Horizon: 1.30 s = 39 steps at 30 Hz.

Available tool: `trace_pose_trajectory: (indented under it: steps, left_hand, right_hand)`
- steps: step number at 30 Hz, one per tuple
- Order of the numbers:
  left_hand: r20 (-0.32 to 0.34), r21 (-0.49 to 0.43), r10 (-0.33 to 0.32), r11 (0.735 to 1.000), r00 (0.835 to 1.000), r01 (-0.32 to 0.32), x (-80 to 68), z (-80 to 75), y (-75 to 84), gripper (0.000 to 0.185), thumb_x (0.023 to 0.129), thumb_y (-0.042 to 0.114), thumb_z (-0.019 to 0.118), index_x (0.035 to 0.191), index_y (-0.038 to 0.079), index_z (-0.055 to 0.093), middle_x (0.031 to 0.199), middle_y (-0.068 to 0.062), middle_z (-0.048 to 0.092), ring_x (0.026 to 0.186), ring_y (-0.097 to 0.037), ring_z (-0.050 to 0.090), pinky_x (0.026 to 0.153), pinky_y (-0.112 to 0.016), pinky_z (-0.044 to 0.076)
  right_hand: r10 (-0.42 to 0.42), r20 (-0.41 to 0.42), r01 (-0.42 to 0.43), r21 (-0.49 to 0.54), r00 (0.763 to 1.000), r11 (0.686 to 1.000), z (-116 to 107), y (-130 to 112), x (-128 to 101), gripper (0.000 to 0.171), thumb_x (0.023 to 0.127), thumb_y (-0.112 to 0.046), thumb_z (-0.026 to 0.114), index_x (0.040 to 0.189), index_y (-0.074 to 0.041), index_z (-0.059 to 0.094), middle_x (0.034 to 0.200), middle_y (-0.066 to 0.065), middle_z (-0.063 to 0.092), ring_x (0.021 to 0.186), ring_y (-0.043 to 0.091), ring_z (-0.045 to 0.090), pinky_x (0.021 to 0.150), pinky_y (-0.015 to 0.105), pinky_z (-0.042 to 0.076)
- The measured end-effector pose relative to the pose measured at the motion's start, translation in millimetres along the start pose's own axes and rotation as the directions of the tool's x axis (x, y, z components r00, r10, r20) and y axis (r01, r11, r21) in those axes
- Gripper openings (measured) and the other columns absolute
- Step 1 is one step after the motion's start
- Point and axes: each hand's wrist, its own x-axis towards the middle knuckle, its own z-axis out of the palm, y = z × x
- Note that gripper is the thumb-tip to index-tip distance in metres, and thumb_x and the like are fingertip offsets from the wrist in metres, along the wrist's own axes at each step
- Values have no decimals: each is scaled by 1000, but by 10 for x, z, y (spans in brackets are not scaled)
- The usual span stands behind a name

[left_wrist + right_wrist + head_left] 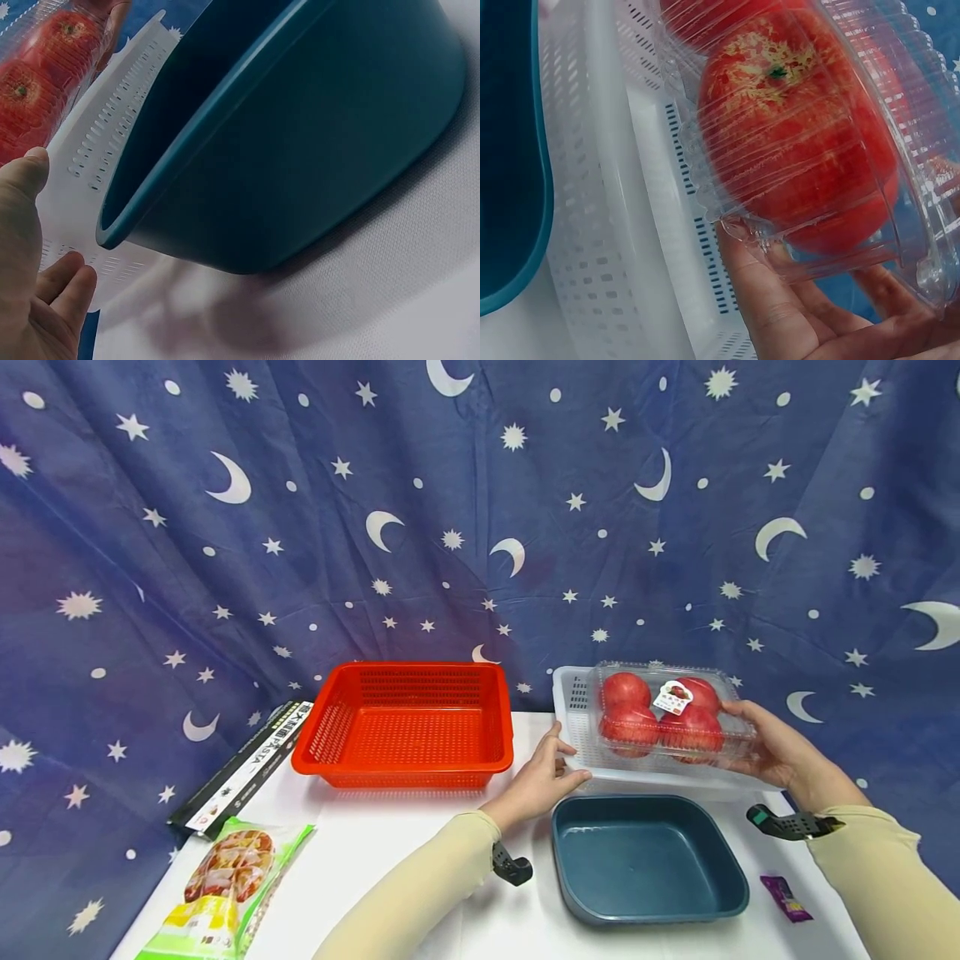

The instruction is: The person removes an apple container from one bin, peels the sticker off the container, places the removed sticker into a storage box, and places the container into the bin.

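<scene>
A clear plastic clamshell [663, 714] of red fruit sits over the white perforated basket [572, 693], tilted toward me. My right hand [744, 737] grips its right end, thumb on top and fingers underneath; in the right wrist view the fingers [780, 315] lie under the clamshell [802, 150]. My left hand [562, 753] rests with straight fingers against the white basket's front left corner. In the left wrist view the left hand's thumb [30, 169] touches the white basket [112, 135]. Whether the clamshell rests on the basket floor is hidden.
A dark teal tub [577, 860] stands just in front of the white basket. A red basket [405, 768] sits to the left. A black pasta box [243, 768] and a snack bag [225, 885] lie at the left edge, a small purple packet [784, 897] at the right.
</scene>
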Motion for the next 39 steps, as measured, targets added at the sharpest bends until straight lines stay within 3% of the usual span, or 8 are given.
trace_pose_trajectory:
  steps: [6, 11, 16, 25, 30, 32, 34, 39]
  left_hand:
    - [8, 33, 7, 999, 1000, -7, -15, -30, 12, 41, 99, 40, 67, 124, 12, 52, 171, -1, 15, 118, -24, 61, 100, -31, 50]
    - [-3, 49, 16, 999, 1000, -15, -45, -69, 74, 36, 103, 37, 58, 125, 10, 52, 171, -8, 14, 130, -28, 53, 106, -38, 47]
    - [-41, 36, 18, 999, 999, -16, -74, -93, 148, 40, 105, 38, 52, 133, 10, 50, 171, -5, 14, 143, -27, 42, 114, -42, 39]
    - [-85, -138, -5, 990, 996, -7, -161, -200, 351, 53, 107, 37, 48, 150, 5, 41, 167, -12, 25, 141, -34, 45, 114, -44, 39]
    - [-66, -235, -46, 972, 997, 30, -203, -288, 471, 66, 108, 43, 44, 157, 2, 31, 162, -18, 33, 140, -36, 46, 114, -49, 38]
    - [-40, -290, -72, 955, 997, 58, -218, -318, 511, 70, 108, 46, 42, 160, 3, 25, 163, -17, 32, 140, -35, 46, 113, -49, 39]
    - [-16, -387, -91, 919, 996, 78, -221, -338, 536, 73, 108, 46, 43, 161, 2, 20, 164, -19, 28, 140, -37, 46, 112, -49, 40]
    - [46, -612, -165, 775, 985, 158, -236, -392, 596, 83, 105, 49, 49, 163, 5, 10, 163, -22, 27, 135, -45, 48, 106, -49, 47]
  right_hand:
    - [-23, 17, 23, -21, 1000, 1000, 35, 14, -24, 94, 99, -53, 62, 161, -27, -4, 133, 17, 33, 91, 25, 67, 93, 52, 52]
    - [-38, 30, 38, -25, 999, 999, 66, 16, -61, 92, 100, -53, 60, 161, -30, -4, 137, 18, 30, 92, 26, 66, 96, 54, 49]
    - [-44, 34, 45, -37, 998, 998, 96, 24, -88, 92, 100, -54, 59, 161, -28, -4, 138, 17, 31, 92, 26, 66, 96, 55, 49]
    - [-56, 82, 57, -10, 995, 998, 180, 51, -125, 85, 101, -51, 58, 161, -24, 3, 120, 11, 49, 96, 28, 68, 97, 56, 48]
    - [-75, 92, 77, -20, 993, 997, 259, 75, -149, 85, 102, -50, 58, 161, -24, 3, 115, 7, 55, 97, 28, 70, 96, 56, 48]
    - [-87, 95, 91, -41, 992, 995, 299, 90, -158, 85, 102, -51, 57, 161, -23, 3, 117, 8, 53, 97, 27, 70, 96, 56, 48]
    - [-101, 101, 107, -54, 990, 993, 342, 105, -166, 85, 102, -50, 57, 161, -22, 4, 119, 10, 52, 97, 28, 70, 96, 56, 49]
    - [-109, 130, 117, -55, 986, 992, 459, 135, -187, 86, 103, -49, 56, 161, -20, 1, 116, 9, 57, 99, 29, 71, 94, 56, 51]
